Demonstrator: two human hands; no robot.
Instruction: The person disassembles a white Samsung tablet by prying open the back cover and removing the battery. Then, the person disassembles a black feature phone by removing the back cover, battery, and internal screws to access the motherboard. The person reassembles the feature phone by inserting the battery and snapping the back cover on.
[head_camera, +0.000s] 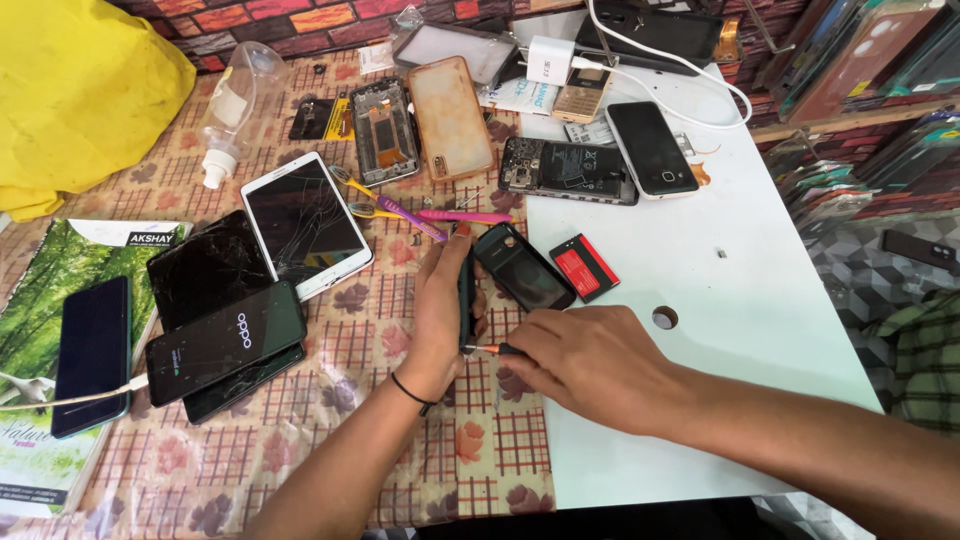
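My left hand (438, 318) holds a small dark phone (466, 290) upright on its edge over the patterned tablecloth. My right hand (590, 365) grips a small screwdriver (492, 349) with an orange tip, and the tip touches the lower side of the phone. Just right of the phone lies a black back cover (523, 266), and beside that a red and black battery (584, 267). Purple and pink tools (440, 217) lie just beyond my left hand.
A cracked white tablet (305, 222), dark phones (224, 340) and a book (45, 330) lie at the left. Opened phones and a charger (549, 58) crowd the back. A yellow bag (80, 90) and spray bottle (232, 110) sit far left. The white table (730, 300) has a hole (664, 317).
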